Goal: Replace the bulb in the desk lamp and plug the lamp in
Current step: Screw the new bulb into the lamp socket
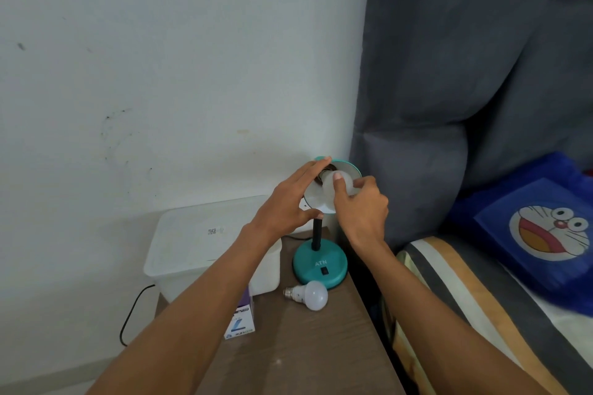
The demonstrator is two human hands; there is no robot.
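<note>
Up at the far right corner of the brown wood-grain worktop (308,346), seen from the head camera, a teal desk lamp with a round base and black stem (320,263) has its dish-shaped shade (316,199) tipped so that its open face looks back toward the person. The left hand (290,199) spans the shade's left rim, fingers fairly straight along the top edge and thumb under the lower edge, steadying it. The right hand (359,204) has its fingers and thumb curled around a frosted white bulb seated in the shade (335,187). That bulb's long axis runs from the socket at the shade's centre out and slightly rightward into the right palm, so any turning falls to the right hand, judging by the grip. A second white bulb with a silver screw cap (308,295) lies on its side on the worktop just in front of the lamp base, cap pointing left, nearer the right arm. Whether the gripped bulb is the old one or the new cannot be told. A small purple-and-white bulb carton (240,324) stands by the worktop's left edge, partly behind the left forearm. A black cord (134,308) hangs off the left side; no plug or socket shows.
</note>
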